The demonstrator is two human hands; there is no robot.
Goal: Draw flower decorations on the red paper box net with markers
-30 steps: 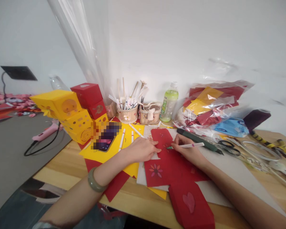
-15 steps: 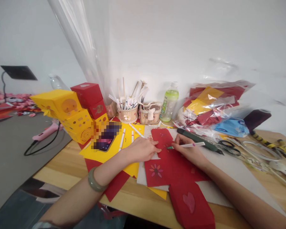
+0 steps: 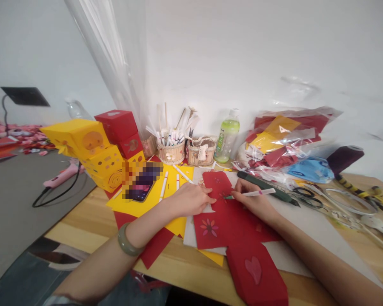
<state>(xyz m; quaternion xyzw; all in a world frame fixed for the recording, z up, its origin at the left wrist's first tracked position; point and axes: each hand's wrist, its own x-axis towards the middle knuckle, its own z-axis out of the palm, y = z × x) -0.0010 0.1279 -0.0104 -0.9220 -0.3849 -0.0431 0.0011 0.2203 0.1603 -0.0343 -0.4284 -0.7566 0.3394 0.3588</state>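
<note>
A red cross-shaped cardstock cutout lies on a white sheet, with a petalled flower and a pink heart drawn on its panels. My right hand pinches a slim white marker pen, whose greenish tip meets a small flower drawing on the upper part of the cutout. Left of that drawing, my left hand lies with its fingers stretched out, fingertips on the red card's edge. Several white marker pens rest on yellow paper beside my left hand.
Yellow boxes and red boxes are stacked at left, behind a phone. Pen baskets and a green bottle stand by the wall. A green cutter, scissors and a plastic bag lie at right.
The marker pen and my right hand have shifted very slightly over the small flower drawing. My left hand keeps its place on the card.
</note>
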